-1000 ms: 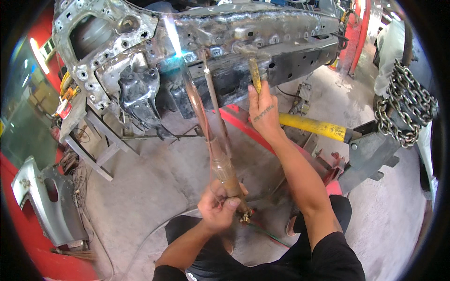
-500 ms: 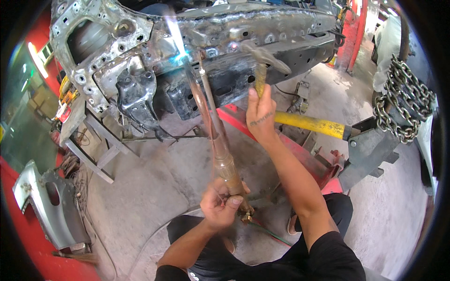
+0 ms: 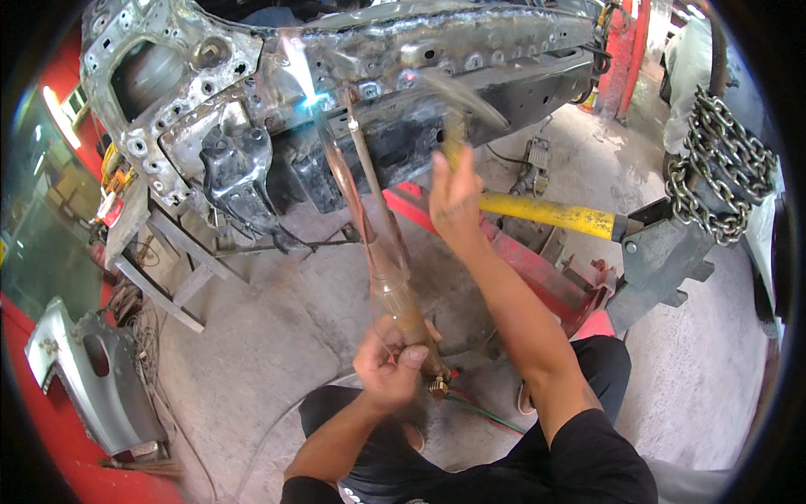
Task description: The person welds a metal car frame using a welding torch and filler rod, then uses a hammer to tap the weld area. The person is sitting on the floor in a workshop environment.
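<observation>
My left hand (image 3: 388,361) is wrapped round the brass-coloured body of a gas torch (image 3: 393,296), which points up and away from me. A bright blue-white flame (image 3: 300,71) burns at its tip, against the bare, scorched metal panel (image 3: 369,63) of a vehicle body. Alongside the torch's copper tube runs a second slim metal tube (image 3: 369,160). My right hand (image 3: 456,197) grips a hammer (image 3: 454,139) by its yellowish handle. Its head is smeared by motion in front of the panel and the dark beam (image 3: 529,92); whether it touches them I cannot tell.
A yellow cylinder (image 3: 546,212) on a red and grey pulling rig extends at right, with a heavy chain (image 3: 722,168) heaped on its post. A metal stand (image 3: 172,269) and a loose silver fender (image 3: 80,378) are at left. Hoses (image 3: 483,413) trail from the torch.
The hammer has gone from nearly sharp to blurred, and my right hand has shifted slightly left and down. The flame still plays on the panel, and the whole view has shifted a little.
</observation>
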